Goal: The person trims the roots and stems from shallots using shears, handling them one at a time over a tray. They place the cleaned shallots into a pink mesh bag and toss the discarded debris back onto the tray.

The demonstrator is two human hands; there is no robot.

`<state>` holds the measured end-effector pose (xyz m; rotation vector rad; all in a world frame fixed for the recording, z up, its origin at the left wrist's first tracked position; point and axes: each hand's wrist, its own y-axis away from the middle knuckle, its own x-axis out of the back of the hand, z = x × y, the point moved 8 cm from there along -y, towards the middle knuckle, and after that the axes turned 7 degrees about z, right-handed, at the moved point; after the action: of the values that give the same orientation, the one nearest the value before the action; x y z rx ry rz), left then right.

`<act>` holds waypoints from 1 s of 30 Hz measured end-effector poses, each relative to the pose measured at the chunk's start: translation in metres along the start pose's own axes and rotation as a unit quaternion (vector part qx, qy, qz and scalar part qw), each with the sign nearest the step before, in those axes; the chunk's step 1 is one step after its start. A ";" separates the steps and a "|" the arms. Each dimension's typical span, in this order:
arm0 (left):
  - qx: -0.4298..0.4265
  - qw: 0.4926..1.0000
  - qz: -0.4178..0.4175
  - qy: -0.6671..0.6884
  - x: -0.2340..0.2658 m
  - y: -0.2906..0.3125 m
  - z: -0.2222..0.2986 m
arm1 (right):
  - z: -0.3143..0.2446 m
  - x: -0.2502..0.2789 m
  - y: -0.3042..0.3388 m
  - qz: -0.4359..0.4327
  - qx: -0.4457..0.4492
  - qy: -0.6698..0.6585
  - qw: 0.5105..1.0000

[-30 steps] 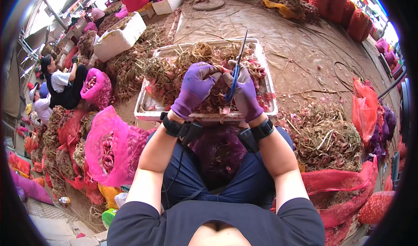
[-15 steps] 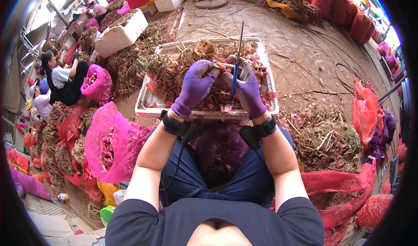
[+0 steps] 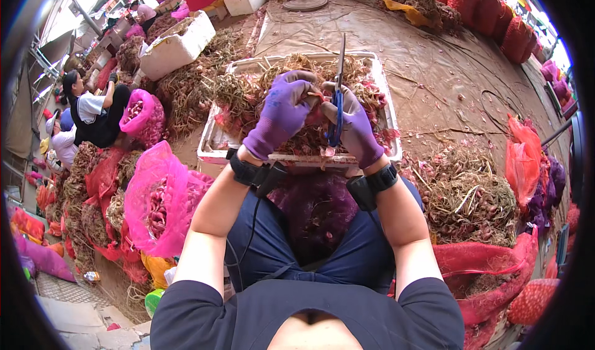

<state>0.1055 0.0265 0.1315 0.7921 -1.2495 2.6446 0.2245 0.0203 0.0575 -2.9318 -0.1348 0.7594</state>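
Both my hands wear purple gloves with greyish palms and meet over a white foam tray (image 3: 207, 142). My left hand (image 3: 284, 111) is closed, its fingertips pinching a small reddish shallot (image 3: 317, 95), mostly hidden by the gloves. A pair of scissors with blue handles (image 3: 336, 111) is in my right hand (image 3: 356, 126), the blades pointing up and away from me. The right fingertips are close to the shallot; whether they touch it I cannot tell. Under the hands, the tray holds a heap of dry-stalked shallots (image 3: 294, 140) with loose pink skins.
Between my knees sits a purple mesh bag (image 3: 316, 207). A pink mesh bag of shallots (image 3: 158, 204) stands at my left, and a shallot pile (image 3: 468, 195) lies at my right beside red netting (image 3: 483, 266). A seated person (image 3: 93, 105) is at far left. Full red sacks (image 3: 465, 3) line the back right.
My left hand has turned, its back now facing up more over the shallot. The scissors have swung slightly, their handles looking wider apart. The whole view has shifted a little.
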 end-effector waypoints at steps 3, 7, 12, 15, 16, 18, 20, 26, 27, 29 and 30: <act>-0.002 0.997 0.077 -0.020 -0.004 0.001 -0.003 | -0.002 -0.002 0.005 0.022 -0.013 -0.005 1.000; 0.032 0.999 0.036 0.005 -0.013 0.006 -0.005 | 0.004 0.005 0.005 0.024 -0.033 -0.046 0.998; -0.063 0.998 -0.019 0.010 -0.008 -0.001 0.002 | -0.006 -0.007 0.005 -0.051 -0.049 -0.025 0.997; -0.054 0.997 -0.043 0.015 -0.011 -0.005 -0.002 | -0.010 -0.012 0.005 -0.089 -0.024 -0.037 0.995; -0.068 0.997 -0.033 -0.012 -0.009 -0.007 -0.009 | -0.010 -0.012 0.006 -0.073 -0.028 -0.050 0.996; -0.038 0.999 -0.034 0.018 -0.007 -0.008 -0.014 | -0.013 -0.014 0.006 -0.059 -0.032 -0.063 0.996; 0.016 0.998 -0.016 0.059 -0.004 -0.004 -0.017 | -0.021 -0.017 0.011 -0.032 -0.013 -0.029 0.999; 0.002 0.992 0.085 -0.090 -0.006 0.003 -0.023 | -0.003 -0.001 0.011 0.075 -0.021 0.045 0.996; 0.003 0.988 0.103 -0.117 -0.007 0.006 -0.020 | 0.002 0.001 0.008 0.076 -0.020 0.045 0.996; 0.003 0.985 0.112 -0.127 -0.012 0.007 -0.014 | 0.012 0.008 0.005 0.094 -0.016 0.025 0.995; 0.026 0.987 0.117 -0.109 -0.014 0.007 -0.011 | 0.006 0.005 0.006 0.094 0.035 0.005 0.995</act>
<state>0.1110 0.0316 0.1145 1.0251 -1.4109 2.8476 0.2260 0.0155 0.0496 -2.9104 0.1689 0.7573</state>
